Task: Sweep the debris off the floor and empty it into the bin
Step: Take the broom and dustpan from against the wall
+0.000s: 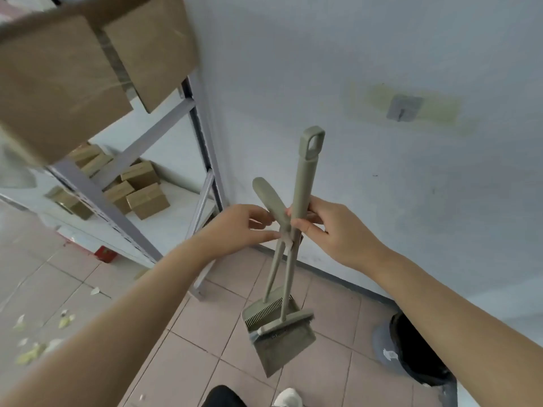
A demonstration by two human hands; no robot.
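Wall (pixel 382 54): pale, fills the right and upper part of the view; a small grey hook (pixel 404 107) is stuck on it above a yellowish stain.
Floor (pixel 188 362): pinkish tiles with dark grout lines.
Shelf (pixel 97 189): grey metal rack at left, against the wall, carrying brown boxes (pixel 58 83) on top and smaller ones lower down.
Bin (pixel 417 351): dark, lined with a black bag, on the floor by the wall at lower right.
Broom (pixel 302 183): grey-green, long handle with a loop at the top, held upright in front of the wall; its head hangs against the dustpan.
Dustpan (pixel 276 342): same colour, hanging clear of the floor, its shorter handle crossing the broom's.
Right hand (pixel 332 230): fingers closed round the broom handle.
Left hand (pixel 238 227): fingertips pinching the dustpan handle where the two cross.
Debris (pixel 44 339): pale yellow-green scraps scattered on the tiles at far left, well apart from the bin.
Shoe (pixel 289 398): white, at the bottom edge.
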